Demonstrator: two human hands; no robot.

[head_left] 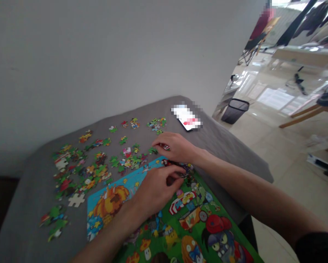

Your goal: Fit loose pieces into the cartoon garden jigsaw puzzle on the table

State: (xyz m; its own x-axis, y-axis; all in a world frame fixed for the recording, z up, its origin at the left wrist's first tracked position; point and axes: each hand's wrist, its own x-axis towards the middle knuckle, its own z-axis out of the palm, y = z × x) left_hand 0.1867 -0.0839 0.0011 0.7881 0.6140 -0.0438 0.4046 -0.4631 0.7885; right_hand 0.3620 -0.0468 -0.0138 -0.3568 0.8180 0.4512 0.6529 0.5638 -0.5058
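A colourful cartoon jigsaw puzzle (pixel 177 226), largely joined, lies on the cloth-covered table. My left hand (pixel 161 182) rests over its upper part, thumb and fingers curled together near the far right corner; what is between the fingertips is too small to make out. Just beyond the puzzle's far edge, my right hand (pixel 176 147) is closed low over the table. A green puzzle piece (pixel 153 150) is at its fingertips, and a bit of another piece shows in the gap under its fingers. Loose puzzle pieces (pixel 91 175) are scattered to the left.
On the grey tablecloth (pixel 142 114), a lit phone (pixel 186 117) lies at the far right, near small clusters of pieces. One pale piece (pixel 76 199) is face down. A wall (pixel 111 54) borders the table's far side; a bin (pixel 235 110) stands on the floor at right.
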